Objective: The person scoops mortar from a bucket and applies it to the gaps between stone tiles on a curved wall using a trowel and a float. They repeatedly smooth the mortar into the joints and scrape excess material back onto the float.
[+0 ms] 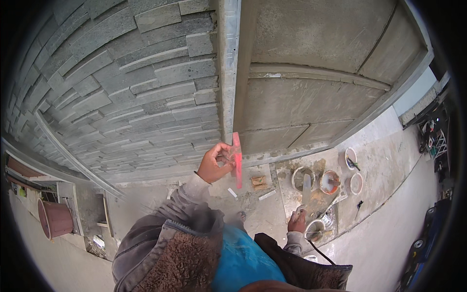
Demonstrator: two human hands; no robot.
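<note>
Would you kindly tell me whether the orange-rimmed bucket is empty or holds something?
Not empty: the orange-rimmed bucket shows pale contents and a brownish object inside; how full is unclear.

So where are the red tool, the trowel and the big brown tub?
Red tool (238,168): head view, on its long face.
Trowel (306,188): head view, on its blade.
Brown tub (59,219): head view, on its side.

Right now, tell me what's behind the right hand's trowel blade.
Behind the trowel blade, a round bucket and stained sheet show around its edges; whatever the blade covers cannot be seen.

Reddish pot (59,219) L, dk blue veh. (430,239) R
</note>
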